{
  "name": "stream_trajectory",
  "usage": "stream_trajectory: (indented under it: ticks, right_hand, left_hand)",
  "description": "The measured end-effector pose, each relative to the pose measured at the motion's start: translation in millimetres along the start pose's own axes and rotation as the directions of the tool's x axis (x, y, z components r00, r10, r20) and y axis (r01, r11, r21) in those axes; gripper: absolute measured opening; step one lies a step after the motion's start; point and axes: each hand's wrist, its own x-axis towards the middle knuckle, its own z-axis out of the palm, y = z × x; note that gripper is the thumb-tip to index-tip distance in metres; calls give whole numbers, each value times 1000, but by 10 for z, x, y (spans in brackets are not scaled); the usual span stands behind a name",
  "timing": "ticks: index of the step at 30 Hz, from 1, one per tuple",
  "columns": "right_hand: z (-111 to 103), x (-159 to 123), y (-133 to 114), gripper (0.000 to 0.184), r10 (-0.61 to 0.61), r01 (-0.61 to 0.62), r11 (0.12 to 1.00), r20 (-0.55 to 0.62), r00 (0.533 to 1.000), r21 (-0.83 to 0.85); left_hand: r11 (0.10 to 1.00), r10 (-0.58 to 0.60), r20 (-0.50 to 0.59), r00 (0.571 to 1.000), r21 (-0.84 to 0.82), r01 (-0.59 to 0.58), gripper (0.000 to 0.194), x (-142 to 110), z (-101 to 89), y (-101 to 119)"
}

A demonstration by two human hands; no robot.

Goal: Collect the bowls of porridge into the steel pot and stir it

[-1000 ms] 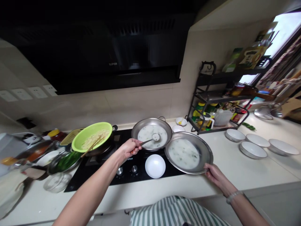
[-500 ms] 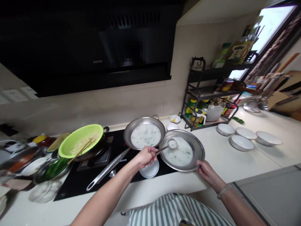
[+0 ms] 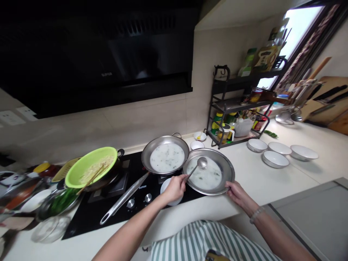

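Observation:
My left hand (image 3: 175,188) is closed round the handle of a ladle (image 3: 201,162), whose round metal bowl is over the white soup (image 3: 208,177) in a wide steel basin (image 3: 230,177). With its fingers pinched, my right hand (image 3: 237,193) grips the basin's near right rim. Just left of the basin, a long-handled steel pan (image 3: 145,156) on the stove holds more white soup with green flecks. A white bowl (image 3: 174,201) is partly hidden under my left hand.
A black cooktop (image 3: 108,206) carries a lime-green basin (image 3: 73,172) of noodles with chopsticks over a dark pot. Several white bowls (image 3: 276,159) stand on the right counter. A black spice rack (image 3: 212,108) is against the wall; the range hood (image 3: 108,54) hangs above. Greens (image 3: 63,201) sit at left.
The ladle has turned over: its bowl, holding white liquid before, now shows its rounded metal back above the basin. My right hand keeps its hold on the rim. The view has shifted slightly.

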Motion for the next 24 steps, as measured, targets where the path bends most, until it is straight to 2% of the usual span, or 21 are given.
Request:
stream_trajectory:
  ticks: [2,4,6,8,11,14,16,18,20,21,24]
  right_hand:
    - [-1,1,0,11,9,-9,1000,-21,1000,13]
    - [3,4,0,11,19,-18,999,-39,999,26]
    - [9,4,2,11,29,-27,999,-45,999,35]
    - [15,0,3,12,40,-38,998,-49,998,40]
    - [13,-12,2,13,56,-53,998,-55,997,44]
    - [4,-19,-1,15,66,-63,997,-61,996,46]
    - [0,-14,0,16,68,-65,997,-61,996,46]
    - [-1,-1,6,16,65,-62,997,-62,996,48]
    - [-2,14,17,15,60,-56,997,-65,996,51]
    - [-3,22,24,14,56,-52,997,-66,996,54]
    - [-11,41,46,13,44,-40,997,-64,997,62]
  left_hand:
    - [944,-173,29,984,-280,175,34,16,-54,36]
    - [797,-297,102,949,-520,306,36,8,-175,79]
    - [692,-328,122,937,-645,326,40,-23,-361,109]
    - [677,-319,78,945,-678,285,42,-59,-583,111]
    - [775,-326,-34,945,-582,246,35,-78,-896,46]
    - [889,-402,-170,900,-307,339,24,-34,-1103,-71]
    - [905,-424,-246,872,-89,415,18,14,-1170,-146]
    - [890,-423,-279,862,49,453,13,60,-1190,-205]
    - [880,-427,-276,861,92,466,12,93,-1181,-249]
    - [880,-441,-265,858,62,471,11,103,-1173,-267]
    - [856,-515,-191,836,-170,488,5,108,-1169,-311]
